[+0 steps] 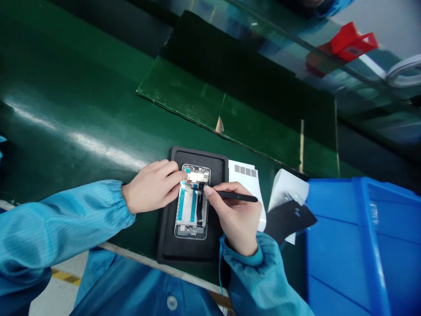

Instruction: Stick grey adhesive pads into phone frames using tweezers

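An opened phone [187, 206] with its inner parts showing lies on a black tray [217, 245]. Two blue strips run down its silver middle, beside a black band. At the phone's upper left, my left hand [154, 186] has its fingers bent and close together, the fingertips resting on the frame and board area. Pinched in my right hand [238, 215] is a pair of black tweezers [238, 196], pointing left. The tweezer tip is over the upper middle of the phone, just below the board; whether it grips anything is too small to tell.
White sheets [253, 188] with grey squares lie right of the tray. Beyond them are a curled white sheet [283, 186] and a black sheet [289, 219]. A blue bin [335, 237] stands at the right. A green mat [184, 87] and a red holder [353, 44] are farther back.
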`<state>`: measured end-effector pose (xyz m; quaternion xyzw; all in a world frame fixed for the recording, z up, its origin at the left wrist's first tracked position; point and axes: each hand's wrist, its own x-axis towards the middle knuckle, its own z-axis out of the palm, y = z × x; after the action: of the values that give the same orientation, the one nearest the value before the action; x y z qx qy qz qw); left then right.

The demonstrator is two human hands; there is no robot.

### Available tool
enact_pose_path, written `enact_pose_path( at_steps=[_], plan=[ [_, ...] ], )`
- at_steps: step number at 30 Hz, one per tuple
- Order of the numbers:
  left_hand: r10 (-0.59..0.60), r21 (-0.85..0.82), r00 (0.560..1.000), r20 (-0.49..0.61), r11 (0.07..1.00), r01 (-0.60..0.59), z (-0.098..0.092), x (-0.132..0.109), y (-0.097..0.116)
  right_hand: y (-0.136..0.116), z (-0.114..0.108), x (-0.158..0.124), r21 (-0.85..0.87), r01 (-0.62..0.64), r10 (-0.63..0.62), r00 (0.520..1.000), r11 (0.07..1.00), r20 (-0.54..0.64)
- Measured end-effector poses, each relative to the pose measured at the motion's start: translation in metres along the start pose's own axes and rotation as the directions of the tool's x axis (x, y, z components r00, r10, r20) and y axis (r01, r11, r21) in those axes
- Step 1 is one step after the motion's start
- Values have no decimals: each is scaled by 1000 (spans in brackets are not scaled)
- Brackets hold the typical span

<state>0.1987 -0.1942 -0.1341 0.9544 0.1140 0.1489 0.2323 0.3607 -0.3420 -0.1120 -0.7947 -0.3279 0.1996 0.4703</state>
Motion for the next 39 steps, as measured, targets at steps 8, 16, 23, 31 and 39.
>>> enact_pose_path(
  at_steps=[8,16,23,31,39],
  plan=[
    [7,11,1000,-6,1000,-7,0,0,0,1,1,0,-6,3,-3,1000,1000,-1],
    [5,16,1000,-4,1000,-5,0,0,0,-1,0,1,-15,10,-10,1000,1000,-1],
    [7,6,1000,0,1000,-7,0,0,0,-2,0,0,-30,27,-27,1000,999,11],
    [13,5,1000,-5,1000,-13,0,-1,0,1,-1,0,-28,36,-35,999,999,19],
    [16,5,1000,-12,1000,-16,0,0,0,0,-1,0,-23,42,-42,999,999,18]
  ],
)
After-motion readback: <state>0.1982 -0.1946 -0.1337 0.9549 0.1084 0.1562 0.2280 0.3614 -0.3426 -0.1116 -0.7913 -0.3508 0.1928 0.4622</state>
